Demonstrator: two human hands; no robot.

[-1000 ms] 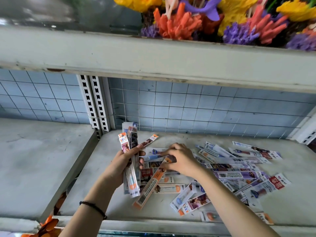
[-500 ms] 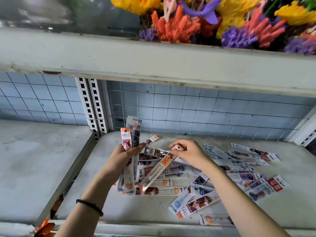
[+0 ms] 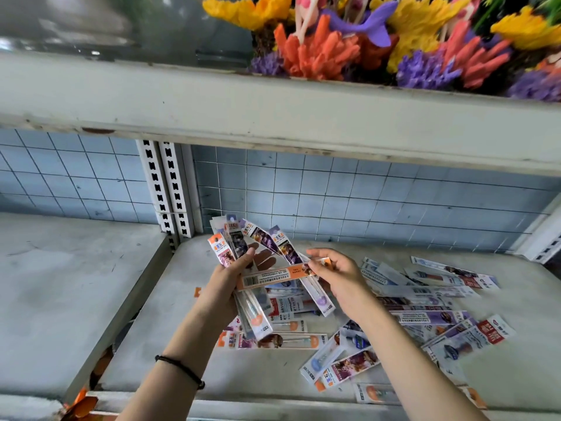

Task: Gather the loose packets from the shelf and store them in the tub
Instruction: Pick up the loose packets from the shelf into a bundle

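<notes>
- Left hand [image 3: 229, 279]: raised over the shelf [image 3: 243, 378], near frame centre, palm up. Fingers [image 3: 265, 260] and thumb are curled round a bundle [image 3: 239, 249] of packets.
- Bundle: fanned out, tops toward 12–1 o'clock, tails hanging out under the hand toward 5 o'clock.
- Right hand [image 3: 341, 279]: at 3 o'clock of the left hand, close beside it. One orange packet [image 3: 279, 276] is pinched at its right end between thumb and fingers.
- Orange packet: held nearly level, barcode side up, lying across the bundle. Its left end touches the left hand; whether it is gripped there cannot be told.
- Loose packets [image 3: 425, 303]: scattered flat on the shelf, many overlapping, from under the hands out to 3–5 o'clock. A few lie at 6 o'clock near the front edge.
- Shelf: grey and scuffed, backed by blue tiles [image 3: 334, 192]. Slotted posts [image 3: 167, 189] stand at 10 o'clock of the hands.
- Upper shelf [image 3: 273, 110]: at 12 o'clock, loaded with yellow, orange and purple fake flowers [image 3: 318, 53].
- A black band [image 3: 182, 369] is worn on the left wrist.
</notes>
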